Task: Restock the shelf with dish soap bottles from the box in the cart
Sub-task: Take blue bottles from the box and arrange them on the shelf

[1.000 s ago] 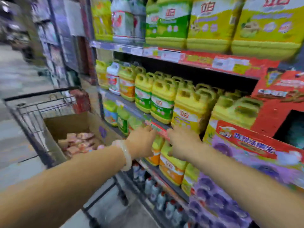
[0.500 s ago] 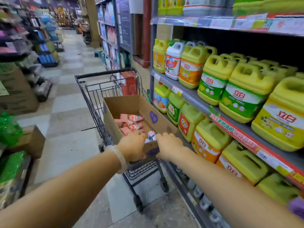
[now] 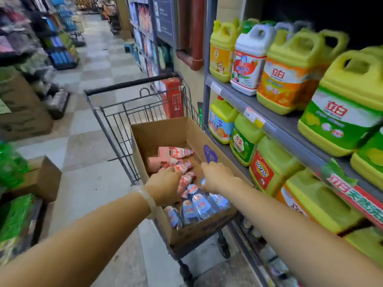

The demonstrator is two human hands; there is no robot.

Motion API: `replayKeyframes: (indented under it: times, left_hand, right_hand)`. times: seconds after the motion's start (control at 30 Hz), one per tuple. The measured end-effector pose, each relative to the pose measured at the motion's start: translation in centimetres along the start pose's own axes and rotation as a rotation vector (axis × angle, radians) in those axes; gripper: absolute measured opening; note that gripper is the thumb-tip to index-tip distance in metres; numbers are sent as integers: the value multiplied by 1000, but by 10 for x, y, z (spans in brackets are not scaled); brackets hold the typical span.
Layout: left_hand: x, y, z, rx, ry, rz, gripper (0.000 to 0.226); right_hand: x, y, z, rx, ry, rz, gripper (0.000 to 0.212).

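Dish soap bottles (image 3: pixel 199 206) lie in the open cardboard box (image 3: pixel 159 131) inside the cart (image 3: pixel 132 83). Left hand (image 3: pixel 165 186) rests over the pink ones, right hand (image 3: pixel 216 176) over the blue; whether either grips cannot be told. Beside them, the shelf (image 3: pixel 286 125) carries yellow jugs (image 3: pixel 344 104).

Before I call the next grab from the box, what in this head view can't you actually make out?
- Left hand: fingers hidden behind its own back, over the pink bottles; grip unclear.
- Right hand: fingertips hidden the same way, above the blue bottles.
- Box: its bottom is covered by bottles and hands, so no count.
- Bottom shelf: blurred, partly behind the right forearm.
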State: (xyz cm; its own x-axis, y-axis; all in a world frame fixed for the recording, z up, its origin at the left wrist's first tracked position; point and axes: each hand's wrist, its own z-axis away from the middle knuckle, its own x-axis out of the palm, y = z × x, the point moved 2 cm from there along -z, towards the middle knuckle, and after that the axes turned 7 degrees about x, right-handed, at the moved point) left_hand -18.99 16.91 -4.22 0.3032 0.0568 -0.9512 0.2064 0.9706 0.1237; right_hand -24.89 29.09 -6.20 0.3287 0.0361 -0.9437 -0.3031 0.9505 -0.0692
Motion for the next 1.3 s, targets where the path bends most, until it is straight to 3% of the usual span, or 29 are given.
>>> replayKeyframes:
  times: [0.13,0.4,0.47,0.57,0.63,0.73,0.93,1.07,1.17,1.23,1.3]
  left_hand:
    - [11,-30,-43,-33,-59,41,58]
    - [84,-69,-124,-21,-241,126,80]
    - [111,-72,-146,16,-250,161,77]
    - [153,-75,-165,1,-419,240,60]
    - [181,-76,-172,-18,-499,289,60]
    - [219,-81,-181,-60,-551,396,73]
    - [249,-73,-204,-177,-634,760,70]
    - [257,-67,-228,-596,-514,1167,52]
    - [268,-57,-229,-920,-433,1478,70]
    - [278,-52,-224,-1036,-371,1609,64]
    - [290,-48,-222,-1066,-322,1689,72]
  right_hand:
    - [2,14,-50,35,-56,-17,43]
    - [65,45,-107,181,-237,-66,55]
    - [88,54,-117,239,-288,-108,58]
    - [122,67,-131,342,-369,-174,63]
    - [142,72,-143,404,-412,-217,63]
    - [170,77,-157,471,-447,-284,69]
    - [205,87,-184,593,-388,-311,76]
    - [215,96,-204,668,-381,-444,77]
    - [226,103,-209,691,-431,-482,80]
    - [232,104,-210,661,-461,-438,83]
    - [234,105,-212,635,-486,-383,88]
